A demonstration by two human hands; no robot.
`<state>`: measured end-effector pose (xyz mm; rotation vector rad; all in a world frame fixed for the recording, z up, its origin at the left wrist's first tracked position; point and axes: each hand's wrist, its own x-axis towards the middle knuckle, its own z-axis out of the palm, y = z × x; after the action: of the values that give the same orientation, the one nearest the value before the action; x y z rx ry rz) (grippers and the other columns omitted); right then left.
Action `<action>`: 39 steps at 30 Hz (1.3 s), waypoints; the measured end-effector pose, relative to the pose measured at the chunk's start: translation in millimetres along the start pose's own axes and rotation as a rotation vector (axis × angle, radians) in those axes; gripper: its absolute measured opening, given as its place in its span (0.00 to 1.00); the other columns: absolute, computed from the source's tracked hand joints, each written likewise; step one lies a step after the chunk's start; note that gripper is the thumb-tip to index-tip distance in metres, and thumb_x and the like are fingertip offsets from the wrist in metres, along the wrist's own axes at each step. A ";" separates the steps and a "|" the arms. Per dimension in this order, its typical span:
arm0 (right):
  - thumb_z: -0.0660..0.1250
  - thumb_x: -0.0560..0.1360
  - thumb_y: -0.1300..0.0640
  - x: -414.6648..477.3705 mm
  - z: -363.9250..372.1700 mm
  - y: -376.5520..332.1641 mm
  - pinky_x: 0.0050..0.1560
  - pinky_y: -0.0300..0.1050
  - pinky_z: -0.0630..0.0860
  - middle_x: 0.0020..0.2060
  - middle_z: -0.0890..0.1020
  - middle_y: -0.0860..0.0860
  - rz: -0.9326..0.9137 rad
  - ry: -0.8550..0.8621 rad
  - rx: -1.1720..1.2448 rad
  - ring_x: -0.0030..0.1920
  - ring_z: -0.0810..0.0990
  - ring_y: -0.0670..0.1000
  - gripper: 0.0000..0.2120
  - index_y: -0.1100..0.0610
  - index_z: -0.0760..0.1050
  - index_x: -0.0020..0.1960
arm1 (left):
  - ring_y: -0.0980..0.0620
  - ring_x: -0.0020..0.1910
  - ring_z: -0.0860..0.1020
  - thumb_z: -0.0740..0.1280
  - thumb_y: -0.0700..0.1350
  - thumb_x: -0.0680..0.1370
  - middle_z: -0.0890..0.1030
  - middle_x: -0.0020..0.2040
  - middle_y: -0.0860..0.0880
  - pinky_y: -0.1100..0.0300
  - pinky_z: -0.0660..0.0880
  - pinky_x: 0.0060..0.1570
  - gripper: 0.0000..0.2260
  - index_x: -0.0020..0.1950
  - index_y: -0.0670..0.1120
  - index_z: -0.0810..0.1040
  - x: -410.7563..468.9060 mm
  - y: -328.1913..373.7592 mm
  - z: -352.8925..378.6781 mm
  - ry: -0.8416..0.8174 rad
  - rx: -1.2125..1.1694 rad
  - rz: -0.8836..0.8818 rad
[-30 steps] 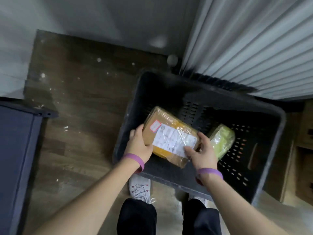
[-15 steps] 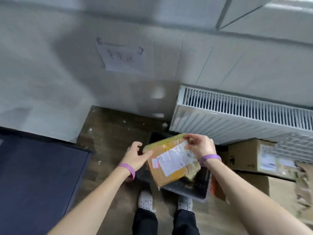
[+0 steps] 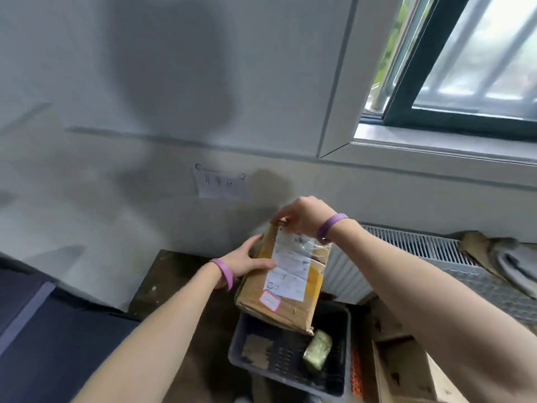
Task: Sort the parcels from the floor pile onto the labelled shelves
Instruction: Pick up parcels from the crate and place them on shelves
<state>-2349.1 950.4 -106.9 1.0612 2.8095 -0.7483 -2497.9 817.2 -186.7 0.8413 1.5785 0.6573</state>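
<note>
The brown parcel (image 3: 286,282) has been lifted clear of the black crate (image 3: 338,370) and stood on end — gripped at its top edge by the right hand (image 3: 300,216), steadied along the side by the left hand (image 3: 247,263). The label is now turned up for reading — a shelf can be judged next; a green packet (image 3: 318,351) is left behind.

Wall, window and radiator around a dark floor.
A paper note (image 3: 220,184) is stuck on the wall; the white radiator (image 3: 418,251) sits under the window (image 3: 465,62).
</note>
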 end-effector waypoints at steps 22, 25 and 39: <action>0.66 0.77 0.50 -24.7 -15.4 -6.8 0.57 0.54 0.79 0.52 0.84 0.53 -0.042 0.269 0.745 0.53 0.83 0.54 0.12 0.42 0.71 0.59 | 0.53 0.54 0.76 0.70 0.50 0.75 0.76 0.63 0.50 0.60 0.74 0.52 0.26 0.71 0.49 0.66 -69.0 98.2 -35.6 0.567 -0.134 0.368; 0.67 0.77 0.51 -21.8 -30.3 -14.6 0.57 0.56 0.78 0.50 0.84 0.56 -0.079 0.383 0.767 0.52 0.83 0.55 0.12 0.42 0.71 0.59 | 0.50 0.61 0.75 0.73 0.51 0.71 0.75 0.64 0.51 0.51 0.73 0.62 0.32 0.71 0.51 0.65 -76.0 104.9 -38.7 0.596 -0.122 0.452; 0.64 0.79 0.56 -22.0 -90.5 -44.6 0.60 0.55 0.77 0.54 0.83 0.46 -0.300 0.552 0.745 0.55 0.82 0.47 0.15 0.48 0.73 0.65 | 0.53 0.65 0.73 0.67 0.42 0.77 0.74 0.68 0.49 0.58 0.69 0.66 0.26 0.74 0.45 0.65 -106.1 163.2 -62.6 0.754 0.098 0.728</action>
<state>-2349.4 949.3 -3.7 1.0337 3.2606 -1.9076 -2526.0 828.7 15.5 1.3600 1.9614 1.5638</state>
